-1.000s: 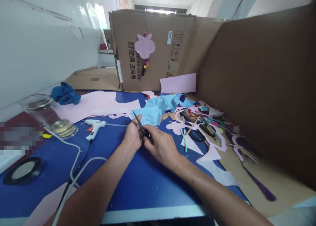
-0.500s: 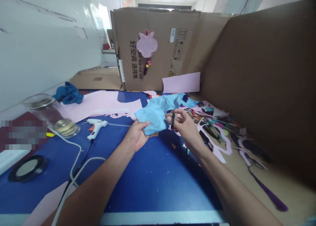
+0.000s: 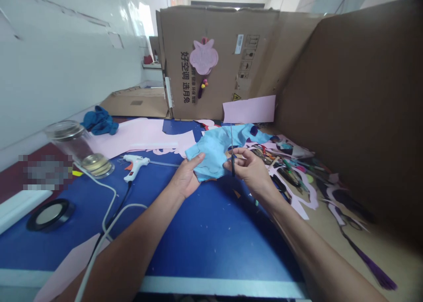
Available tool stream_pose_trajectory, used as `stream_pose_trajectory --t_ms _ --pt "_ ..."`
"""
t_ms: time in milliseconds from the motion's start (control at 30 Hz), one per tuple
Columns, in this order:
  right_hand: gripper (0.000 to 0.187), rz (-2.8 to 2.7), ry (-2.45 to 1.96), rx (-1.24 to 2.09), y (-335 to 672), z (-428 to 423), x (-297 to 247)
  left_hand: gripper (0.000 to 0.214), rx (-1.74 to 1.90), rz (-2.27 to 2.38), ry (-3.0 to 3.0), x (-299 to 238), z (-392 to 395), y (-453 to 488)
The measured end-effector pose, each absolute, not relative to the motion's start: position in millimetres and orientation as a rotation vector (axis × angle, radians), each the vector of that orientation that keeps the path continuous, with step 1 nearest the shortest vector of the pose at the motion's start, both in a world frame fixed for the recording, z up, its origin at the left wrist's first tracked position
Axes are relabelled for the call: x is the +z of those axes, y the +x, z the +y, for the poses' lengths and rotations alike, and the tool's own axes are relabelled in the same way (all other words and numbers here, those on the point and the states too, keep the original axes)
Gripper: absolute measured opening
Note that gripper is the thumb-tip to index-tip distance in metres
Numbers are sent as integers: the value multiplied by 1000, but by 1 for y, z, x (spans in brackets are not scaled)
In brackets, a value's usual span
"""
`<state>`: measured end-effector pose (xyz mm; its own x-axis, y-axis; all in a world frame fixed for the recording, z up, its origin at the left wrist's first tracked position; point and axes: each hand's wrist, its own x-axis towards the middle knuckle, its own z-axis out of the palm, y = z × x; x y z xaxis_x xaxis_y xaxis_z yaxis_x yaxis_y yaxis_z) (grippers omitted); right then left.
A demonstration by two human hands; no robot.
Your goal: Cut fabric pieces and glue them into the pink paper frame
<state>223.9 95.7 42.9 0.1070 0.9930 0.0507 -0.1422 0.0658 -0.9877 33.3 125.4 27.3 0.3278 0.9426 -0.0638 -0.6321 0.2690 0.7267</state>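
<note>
Here, hands (image 3: 187,176) (image 3: 247,170), blue tabletop (image 3: 211,244), cardboard walls (image 3: 350,117)

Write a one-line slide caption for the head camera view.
Left hand holds light blue cloth while right hand grips scissors upright, over a blue table.

On the table (image 3: 205,240), a glue gun (image 3: 132,165) lies between a glass jar (image 3: 79,149) and the cloth (image 3: 214,150).

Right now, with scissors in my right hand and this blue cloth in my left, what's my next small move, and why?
Probably bring the scissors to the blue cloth and follow the faint curved line on it: your right hand holds them upright beside it, and your left hand steadies it.
</note>
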Motion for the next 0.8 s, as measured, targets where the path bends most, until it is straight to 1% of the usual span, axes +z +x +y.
stream_pose_trajectory --t_ms 100,167,400,600,800 --pt "66 -1083 -1105 1160 225 96 42 34 1176 543 629 26 128 32" --pt "65 -1102 -1102 1157 226 96 42 32 1190 526 615 26 129 32" --pt "64 -1137 -1101 1166 226 96 38 36 1210 468 604 29 129 32" --pt "53 -1179 -1043 1199 231 94 40 41 1148 466 597 36 131 21" --pt "47 -1217 -969 1356 239 88 51 44 1194 474 562 42 136 11"
